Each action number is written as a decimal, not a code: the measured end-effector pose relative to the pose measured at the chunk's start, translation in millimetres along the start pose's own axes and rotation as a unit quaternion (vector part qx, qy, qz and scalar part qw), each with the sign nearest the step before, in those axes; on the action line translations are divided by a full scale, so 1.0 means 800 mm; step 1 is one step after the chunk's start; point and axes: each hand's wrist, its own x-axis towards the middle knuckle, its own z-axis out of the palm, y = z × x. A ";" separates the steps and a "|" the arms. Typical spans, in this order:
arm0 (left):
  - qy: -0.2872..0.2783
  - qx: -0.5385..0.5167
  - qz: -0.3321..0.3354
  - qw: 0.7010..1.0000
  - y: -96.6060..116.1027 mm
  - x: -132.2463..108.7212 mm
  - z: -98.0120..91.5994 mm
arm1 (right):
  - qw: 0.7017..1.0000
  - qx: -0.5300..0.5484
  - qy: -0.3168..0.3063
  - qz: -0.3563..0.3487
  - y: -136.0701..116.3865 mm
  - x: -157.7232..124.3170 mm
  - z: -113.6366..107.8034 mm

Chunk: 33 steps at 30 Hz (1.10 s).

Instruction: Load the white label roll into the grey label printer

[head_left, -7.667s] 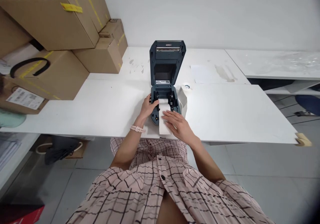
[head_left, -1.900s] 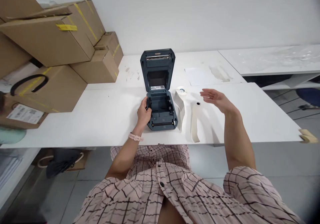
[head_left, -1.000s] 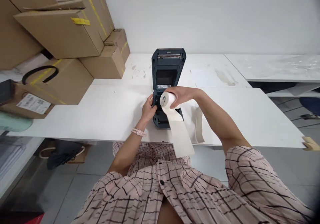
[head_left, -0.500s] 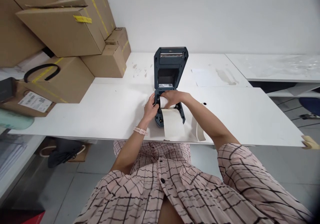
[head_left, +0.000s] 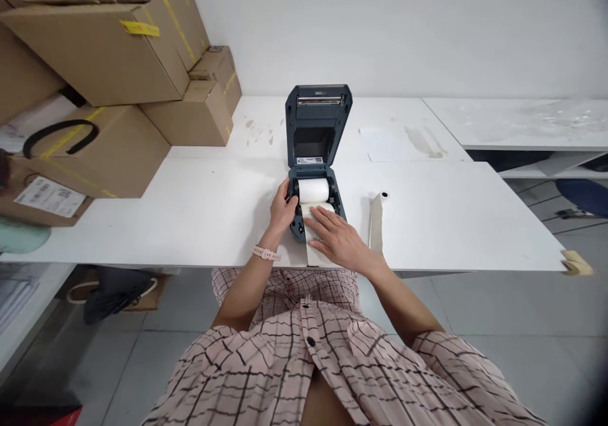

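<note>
A dark grey label printer (head_left: pixel 317 122) stands on the white table with its lid raised. In its lower half sits a white paper roll (head_left: pixel 313 191), and a pale strip of label paper (head_left: pixel 314 258) runs from it toward the table's front edge. My left hand (head_left: pixel 283 208) grips the printer's left side, thumb over the rim and fingers along the outer wall. Fingers stretched out, my right hand (head_left: pixel 336 235) lies flat on the strip and covers much of it.
To the right of the printer, a small roll (head_left: pixel 382 195) trails a strip of paper to the front edge. Cardboard boxes (head_left: pixel 109 56) are stacked at the left. A white sheet (head_left: pixel 380 146) lies on the table (head_left: pixel 451 217) behind.
My right hand has moved from the roll inside the printer down toward me onto the strip, so the roll now shows. My left hand stays on the printer's side.
</note>
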 end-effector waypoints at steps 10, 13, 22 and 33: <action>0.010 -0.006 -0.003 1.000 0.002 -0.001 0.004 | 0.999 -0.020 0.003 0.028 -0.013 0.001 0.010; 0.013 -0.016 -0.008 1.000 0.005 -0.001 0.004 | 0.999 -0.014 0.007 0.032 -0.014 0.002 0.017; -0.021 -0.052 -0.083 0.995 0.030 -0.084 0.012 | 0.976 0.211 0.044 0.028 0.028 0.008 -0.050; -0.016 -0.040 -0.108 0.993 0.021 -0.123 0.011 | 0.921 0.310 0.220 0.090 0.188 0.235 -0.135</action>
